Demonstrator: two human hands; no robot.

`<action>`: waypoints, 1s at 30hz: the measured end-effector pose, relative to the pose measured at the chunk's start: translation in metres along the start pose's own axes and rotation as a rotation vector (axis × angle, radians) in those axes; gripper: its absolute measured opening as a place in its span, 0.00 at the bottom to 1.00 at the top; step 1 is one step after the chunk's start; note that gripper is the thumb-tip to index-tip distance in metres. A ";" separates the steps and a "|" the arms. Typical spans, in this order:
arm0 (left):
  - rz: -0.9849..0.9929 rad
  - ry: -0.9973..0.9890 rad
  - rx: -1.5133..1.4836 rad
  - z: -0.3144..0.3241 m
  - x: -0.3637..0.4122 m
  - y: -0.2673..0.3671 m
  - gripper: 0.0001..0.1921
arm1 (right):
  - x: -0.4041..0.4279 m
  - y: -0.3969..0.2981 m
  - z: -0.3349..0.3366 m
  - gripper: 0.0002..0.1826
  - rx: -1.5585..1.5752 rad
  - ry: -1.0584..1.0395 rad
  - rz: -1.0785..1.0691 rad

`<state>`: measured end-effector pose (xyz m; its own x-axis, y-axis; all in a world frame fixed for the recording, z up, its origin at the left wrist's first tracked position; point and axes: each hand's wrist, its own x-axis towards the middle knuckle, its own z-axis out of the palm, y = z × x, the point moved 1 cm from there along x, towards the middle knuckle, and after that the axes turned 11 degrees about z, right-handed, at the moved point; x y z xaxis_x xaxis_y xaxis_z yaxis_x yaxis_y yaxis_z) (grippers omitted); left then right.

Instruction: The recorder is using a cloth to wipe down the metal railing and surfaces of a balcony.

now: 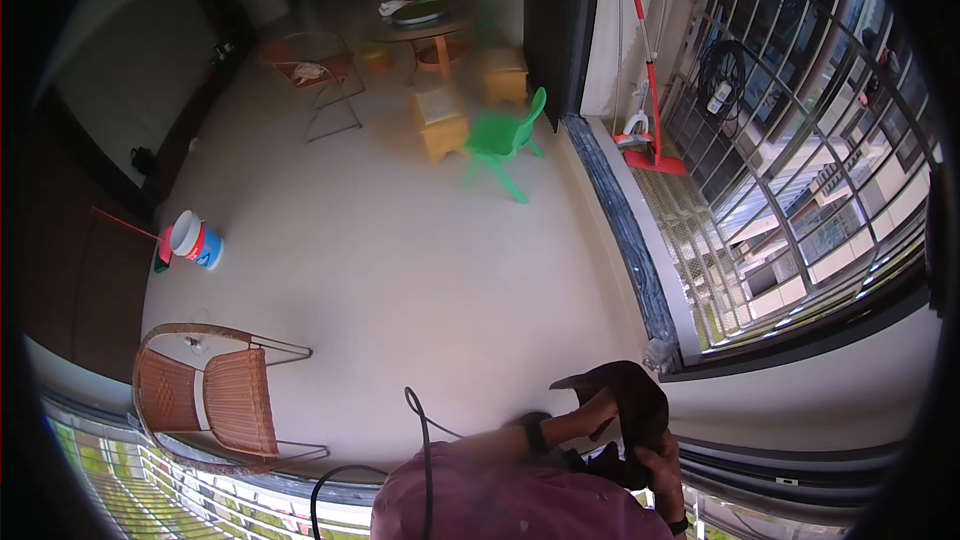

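Note:
A dark cloth [637, 397] hangs bunched between my two hands at the lower right, close to my body. My left hand [602, 409] reaches across from the left, a dark band on its wrist, and holds the upper part of the cloth; folds hide its fingers. Lower down, my right hand [660, 459] grips the cloth's hanging part, with its fingers bent around the fabric. Under the forearms, part of a dark shoe [534, 418] shows on the pale floor.
A wicker chair [236, 401] stands at the lower left, a bucket [196, 240] above it. Ahead are a green plastic chair [499, 136], wooden stools [439, 116] and a round table [420, 28]. A red mop [654, 157] leans beside the barred window [795, 165]. A black cable [426, 457] loops before me.

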<state>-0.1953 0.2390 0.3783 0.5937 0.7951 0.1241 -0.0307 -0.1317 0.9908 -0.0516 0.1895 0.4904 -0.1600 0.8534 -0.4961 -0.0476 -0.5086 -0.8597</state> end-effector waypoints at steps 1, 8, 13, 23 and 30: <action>0.007 -0.008 -0.016 0.000 -0.001 0.002 0.23 | 0.001 0.003 0.001 0.20 0.063 0.033 -0.005; -0.022 -0.215 -0.177 -0.020 -0.030 0.039 0.24 | -0.008 0.032 0.006 0.19 0.057 -0.057 0.298; 0.014 -0.349 -0.219 -0.053 -0.045 0.065 0.25 | 0.008 0.048 -0.003 0.26 -0.115 -0.100 0.196; -0.016 -0.295 -0.280 -0.017 -0.038 0.018 0.24 | 0.012 0.069 -0.008 0.22 -0.299 -0.159 0.148; -0.175 -0.006 -0.568 -0.002 -0.031 0.031 0.24 | 0.016 0.066 -0.004 0.22 -0.499 -0.012 0.099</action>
<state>-0.2163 0.2115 0.4051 0.6333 0.7728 -0.0420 -0.3567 0.3396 0.8703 -0.0536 0.1702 0.4249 -0.1515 0.8011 -0.5790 0.4451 -0.4677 -0.7636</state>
